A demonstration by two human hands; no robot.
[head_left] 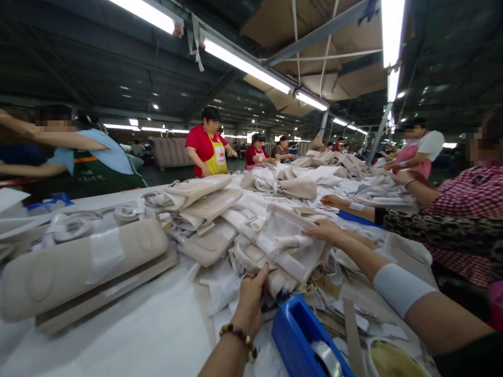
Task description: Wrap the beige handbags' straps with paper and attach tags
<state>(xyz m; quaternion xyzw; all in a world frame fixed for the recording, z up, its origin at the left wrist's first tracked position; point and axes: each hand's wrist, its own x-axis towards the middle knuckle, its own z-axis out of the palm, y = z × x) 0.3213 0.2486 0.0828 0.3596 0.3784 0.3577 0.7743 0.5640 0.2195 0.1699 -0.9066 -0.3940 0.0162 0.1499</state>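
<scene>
A beige handbag (288, 222) partly covered in white wrapping lies on top of the heap in front of me. My right hand (328, 233) grips its right edge, fingers over the wrapping. Low at the near side of the same bag is my left hand (250, 299), with a beaded bracelet at the wrist. Its thumb points up and its fingers curl at the bag's lower edge, partly hidden. Just right of that hand stands a blue tape dispenser (293, 327) with a roll of tape (326, 358).
Stacked beige bags (129, 251) lie at left on the white tabletop (149, 319). Cardboard strips (349, 335) and a round container (393, 358) sit near right. A co-worker's hand (334, 201) reaches in from the right. A person in red (200, 144) stands across the table.
</scene>
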